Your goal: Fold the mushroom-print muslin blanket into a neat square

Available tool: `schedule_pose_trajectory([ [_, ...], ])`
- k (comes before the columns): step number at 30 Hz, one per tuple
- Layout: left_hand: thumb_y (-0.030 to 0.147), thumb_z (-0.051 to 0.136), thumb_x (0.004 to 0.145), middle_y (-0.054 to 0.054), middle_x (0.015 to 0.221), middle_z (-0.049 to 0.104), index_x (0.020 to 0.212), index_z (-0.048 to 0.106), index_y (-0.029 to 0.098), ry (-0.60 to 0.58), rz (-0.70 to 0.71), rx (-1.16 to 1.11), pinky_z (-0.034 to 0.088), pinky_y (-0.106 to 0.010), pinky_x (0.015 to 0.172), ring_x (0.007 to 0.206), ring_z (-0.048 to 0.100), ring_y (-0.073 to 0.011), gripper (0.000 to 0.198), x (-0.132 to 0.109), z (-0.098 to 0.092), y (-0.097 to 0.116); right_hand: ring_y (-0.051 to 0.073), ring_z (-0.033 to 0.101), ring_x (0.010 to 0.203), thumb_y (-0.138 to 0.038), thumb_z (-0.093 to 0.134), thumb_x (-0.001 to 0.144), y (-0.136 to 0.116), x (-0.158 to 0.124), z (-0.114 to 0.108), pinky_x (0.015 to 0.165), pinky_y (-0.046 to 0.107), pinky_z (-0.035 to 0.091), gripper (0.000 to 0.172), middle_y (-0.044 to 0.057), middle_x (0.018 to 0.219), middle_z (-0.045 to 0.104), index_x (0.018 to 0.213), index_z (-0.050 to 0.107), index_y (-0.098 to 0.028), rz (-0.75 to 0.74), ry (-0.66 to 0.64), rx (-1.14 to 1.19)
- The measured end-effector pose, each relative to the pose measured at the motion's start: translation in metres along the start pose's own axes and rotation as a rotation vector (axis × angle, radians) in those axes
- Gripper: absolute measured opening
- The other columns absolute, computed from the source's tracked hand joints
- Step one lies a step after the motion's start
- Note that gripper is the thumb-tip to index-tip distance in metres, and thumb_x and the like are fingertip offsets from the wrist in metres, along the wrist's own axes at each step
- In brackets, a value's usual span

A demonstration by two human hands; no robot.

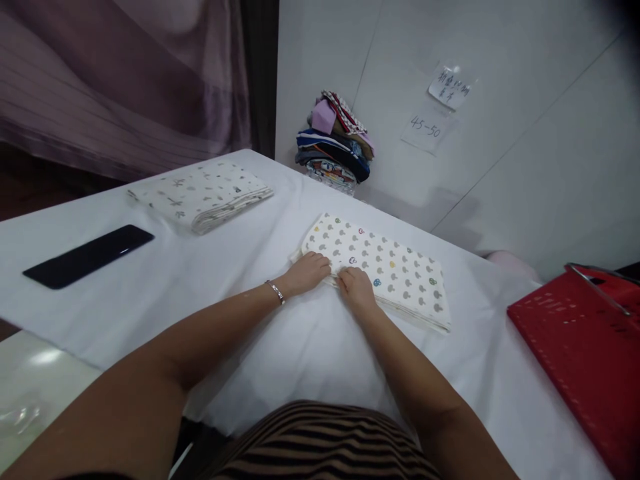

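A white folded cloth [400,267], printed with grey mushroom shapes and a few coloured ones, lies flat on the white-covered table in front of me. My left hand [311,270], with a bracelet at the wrist, has its fingers curled over the cloth's near edge, towards the left corner. Close beside it, my right hand [356,287] pinches the same edge. The hands are slightly apart, and their fingertips are partly hidden. Further left rests a second folded cloth [210,190], white with small grey-green prints, in a thick stack of layers.
A black phone-like slab [90,257] lies at the left of the table [240,247]. On the right stands a red plastic basket [575,333] with a metal handle. Behind the table, a pile of folded clothes [335,143] is against the wall. A pinkish curtain [125,80] hangs at the left.
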State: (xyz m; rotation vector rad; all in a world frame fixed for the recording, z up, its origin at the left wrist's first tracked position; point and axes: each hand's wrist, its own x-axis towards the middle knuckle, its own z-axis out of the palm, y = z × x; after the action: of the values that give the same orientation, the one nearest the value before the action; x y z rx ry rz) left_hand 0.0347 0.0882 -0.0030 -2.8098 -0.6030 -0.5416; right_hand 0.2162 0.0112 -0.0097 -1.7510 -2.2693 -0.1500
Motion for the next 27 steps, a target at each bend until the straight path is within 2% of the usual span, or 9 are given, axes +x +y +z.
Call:
schedule_pose_trajectory([
  [5,0.026,0.046,0.094,-0.005,0.088,0.062,0.086,0.063,0.017,0.072,-0.129,-0.105,0.037,-0.033,0.075,0.085,0.052,-0.0177,0.021,-0.010,-0.009,0.002,0.020,0.052,0.086,-0.026,0.044,0.095,0.000,0.003,-0.001,0.075,0.031,0.036,0.021,0.006,0.088,0.062,0.090,0.064,-0.018,0.022,0.026,0.029],
  [13,0.024,0.048,0.092,-0.004,0.082,0.061,0.083,0.066,0.019,0.036,-0.198,-0.154,0.038,-0.033,0.076,0.081,0.052,-0.0173,0.021,-0.028,-0.009,0.012,0.021,0.051,0.085,-0.025,0.041,0.096,-0.001,-0.001,0.002,0.076,0.032,0.038,0.023,0.007,0.087,0.061,0.089,0.062,-0.019,0.018,0.052,0.047],
  [27,0.017,0.051,0.088,-0.004,0.073,0.064,0.072,0.062,0.016,0.014,-0.254,-0.098,0.038,-0.032,0.066,0.073,0.058,-0.0175,0.020,-0.019,-0.004,0.013,0.021,0.050,0.084,-0.024,0.040,0.096,-0.002,-0.004,0.004,0.076,0.032,0.038,0.024,0.007,0.087,0.060,0.090,0.063,-0.019,0.030,0.083,0.088],
])
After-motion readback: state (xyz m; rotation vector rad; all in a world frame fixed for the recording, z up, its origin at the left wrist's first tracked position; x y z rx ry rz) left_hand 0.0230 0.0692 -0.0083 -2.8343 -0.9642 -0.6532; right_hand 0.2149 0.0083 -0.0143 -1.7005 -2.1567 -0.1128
